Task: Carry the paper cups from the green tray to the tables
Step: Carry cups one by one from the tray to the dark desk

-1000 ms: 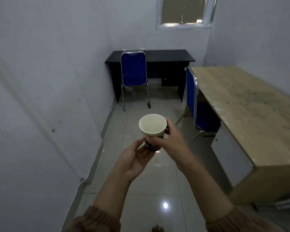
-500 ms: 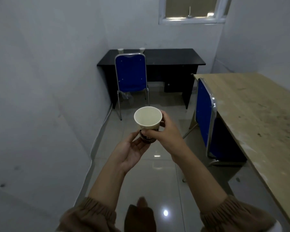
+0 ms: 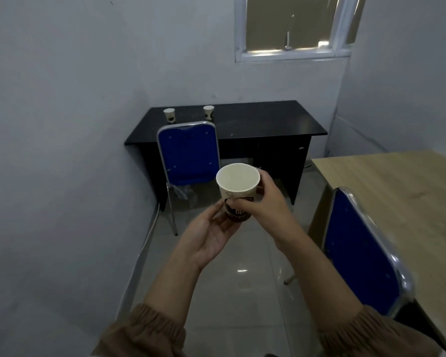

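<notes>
Both forearms reach forward from the bottom of the view, bare from the gathered brown cuffs of the left sleeve (image 3: pixel 144 328) and the right sleeve (image 3: pixel 366 331), and the wrists converge at mid-frame. The right hand (image 3: pixel 265 202) comes in from the right with thumb and fingers curled round the side of an upright paper cup (image 3: pixel 238 181), gripping it at chest height. The left hand (image 3: pixel 209 233) lies palm up just below and to the left, fingers relaxed; its thumb and fingertips seem to touch the cup's lower wall, though the contact is hard to make out.
</notes>
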